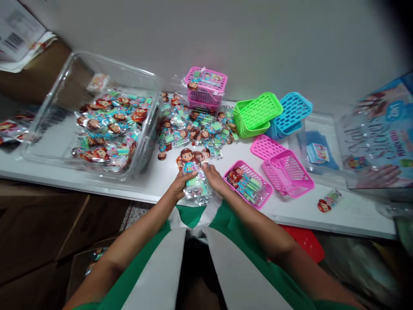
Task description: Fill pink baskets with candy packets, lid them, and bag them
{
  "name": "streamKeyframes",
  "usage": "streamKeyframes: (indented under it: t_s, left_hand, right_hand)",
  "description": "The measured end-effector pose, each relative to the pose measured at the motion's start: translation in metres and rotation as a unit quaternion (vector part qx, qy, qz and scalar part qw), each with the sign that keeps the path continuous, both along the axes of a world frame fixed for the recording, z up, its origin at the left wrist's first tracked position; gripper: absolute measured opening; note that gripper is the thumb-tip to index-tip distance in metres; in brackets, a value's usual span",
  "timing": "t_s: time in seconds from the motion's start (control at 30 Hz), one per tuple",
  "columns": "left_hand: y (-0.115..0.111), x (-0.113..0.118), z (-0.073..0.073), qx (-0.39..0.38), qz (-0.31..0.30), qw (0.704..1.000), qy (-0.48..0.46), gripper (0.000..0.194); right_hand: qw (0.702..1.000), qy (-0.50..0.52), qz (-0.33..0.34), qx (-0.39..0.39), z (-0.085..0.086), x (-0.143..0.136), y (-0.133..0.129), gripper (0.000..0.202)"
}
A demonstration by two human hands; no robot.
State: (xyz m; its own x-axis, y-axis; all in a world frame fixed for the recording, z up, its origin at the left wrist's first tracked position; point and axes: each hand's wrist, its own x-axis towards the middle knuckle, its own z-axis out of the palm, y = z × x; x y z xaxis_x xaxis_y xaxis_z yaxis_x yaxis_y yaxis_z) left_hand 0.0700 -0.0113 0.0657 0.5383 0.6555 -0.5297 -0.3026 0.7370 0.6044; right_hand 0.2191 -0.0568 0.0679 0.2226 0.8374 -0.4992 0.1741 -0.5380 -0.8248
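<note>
Between my two hands, near the table's front edge, are several small clear packets (192, 171) with a doll-head picture on top and pale green pieces inside. My left hand (183, 183) grips their left side, and my right hand (213, 175) closes on the right side. Just beyond lies a loose heap of similar packets (196, 127). Right of my right hand, a pink basket (267, 196) holds several such packets laid side by side.
At left stands a clear plastic bin (45, 150) with bagged packets. Stacked pink baskets (206, 88), green baskets (258, 114) and blue baskets (293, 112) line the back. An open pink basket (288, 174), a single packet (329, 201) and a printed box (383, 133) are at right.
</note>
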Motion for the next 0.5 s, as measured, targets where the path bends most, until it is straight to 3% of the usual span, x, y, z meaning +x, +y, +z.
streamKeyframes:
  t_s: [0.1,0.2,0.33,0.5]
  left_hand:
    - [-0.020,-0.002,0.012,0.005,-0.037,0.999,-0.008,0.056]
    - [-0.038,-0.005,0.015,-0.003,-0.049,0.999,-0.011,0.053]
    - [-0.044,0.000,0.012,-0.006,-0.034,0.999,0.004,0.052]
    - [-0.051,0.006,0.011,-0.013,-0.031,0.999,0.032,0.042]
  right_hand:
    - [0.999,0.027,0.017,0.023,0.012,0.000,-0.028,0.059]
    - [0.998,0.050,0.041,-0.003,0.012,0.002,-0.048,0.058]
    - [0.999,0.044,0.032,0.009,0.006,0.005,-0.053,0.063]
    - [0.995,0.060,0.076,0.030,0.011,0.010,-0.060,0.061]
